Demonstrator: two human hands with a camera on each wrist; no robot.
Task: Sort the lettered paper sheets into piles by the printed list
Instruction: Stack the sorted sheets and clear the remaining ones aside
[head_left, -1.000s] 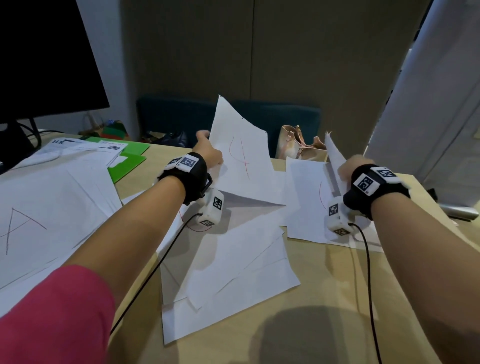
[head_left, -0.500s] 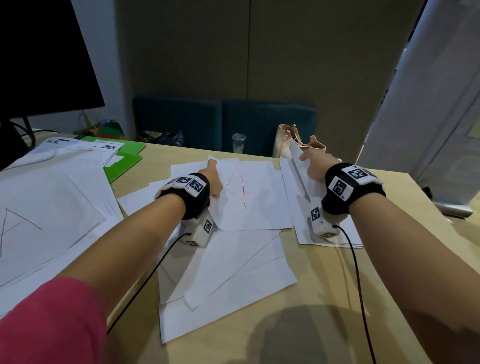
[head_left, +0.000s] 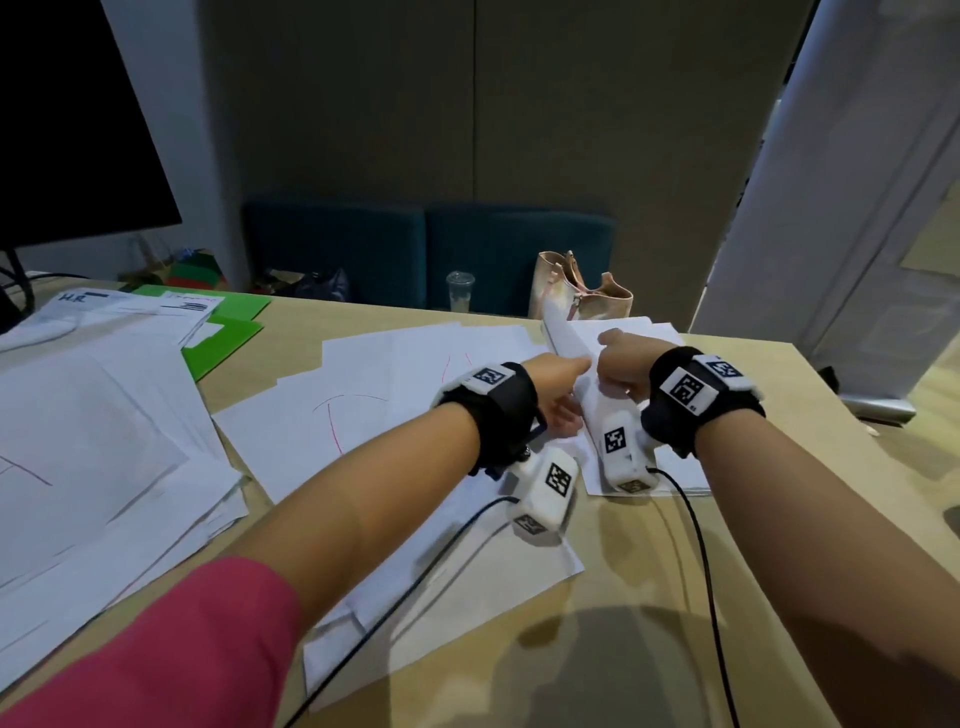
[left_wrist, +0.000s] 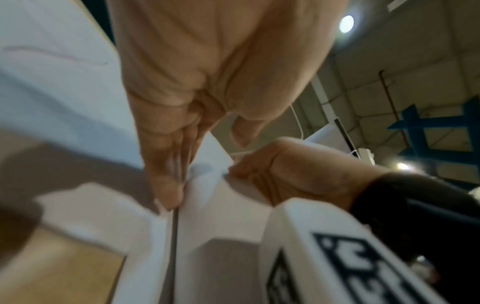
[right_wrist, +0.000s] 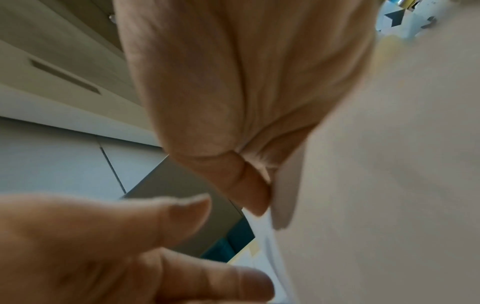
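Note:
My right hand (head_left: 621, 364) grips the edge of a white sheet (head_left: 563, 332) and holds it tilted up off the right pile (head_left: 660, 332); in the right wrist view its fingers (right_wrist: 249, 191) curl against the paper. My left hand (head_left: 574, 370) reaches across to the same sheet, and its straight fingers (left_wrist: 168, 185) lie along the sheet (left_wrist: 205, 156) while the thumb stands apart. The lifted sheet's letter is hidden. The centre pile (head_left: 374, 395) lies flat with red marks on top. A bigger pile (head_left: 93, 426) at the left shows part of a drawn letter.
A printed sheet (head_left: 130, 306) lies on green folders (head_left: 231, 338) at the back left, beside a black monitor (head_left: 67, 130). A beige bag (head_left: 582, 296) and a plastic cup (head_left: 460, 291) stand behind the table's far edge. Wrist-camera cables trail over the near sheets.
My left hand laid its lifted red-marked sheet flat on the centre pile, let go, and moved right to the sheet that my right hand holds up.

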